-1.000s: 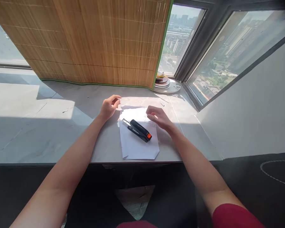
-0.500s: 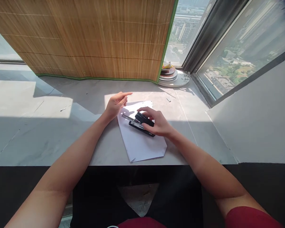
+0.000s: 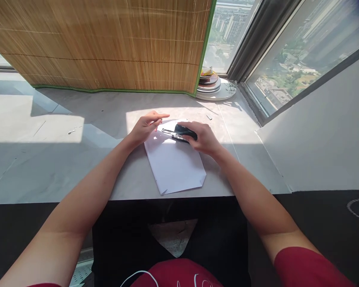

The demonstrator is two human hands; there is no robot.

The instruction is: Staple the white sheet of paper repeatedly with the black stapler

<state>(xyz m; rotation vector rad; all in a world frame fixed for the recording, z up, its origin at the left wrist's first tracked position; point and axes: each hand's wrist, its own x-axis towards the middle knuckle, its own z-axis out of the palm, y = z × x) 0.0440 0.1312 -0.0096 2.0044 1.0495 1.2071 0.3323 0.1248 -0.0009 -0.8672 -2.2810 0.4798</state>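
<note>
White paper (image 3: 176, 167) with folded lower corners lies on the pale stone ledge in front of me. My right hand (image 3: 205, 137) is wrapped round a black stapler (image 3: 185, 130) over the paper's upper part; the stapler's metal tray sticks out to the left. At the paper's upper left corner is my left hand (image 3: 146, 125), its index finger pointing right and its thumb near the other fingers. Something small seems to be between those fingers, too small to name.
A bamboo blind (image 3: 116, 48) hangs behind the ledge (image 3: 48, 167). Stacked plates (image 3: 209, 85) stand in the back corner by the window (image 3: 275, 79). A small pale piece (image 3: 209, 117) lies right of the paper.
My right hand has moved the stapler away from me and slightly right, toward the paper's far edge. The camera view has shifted a little. My left hand remains near the paper's upper left corner.
</note>
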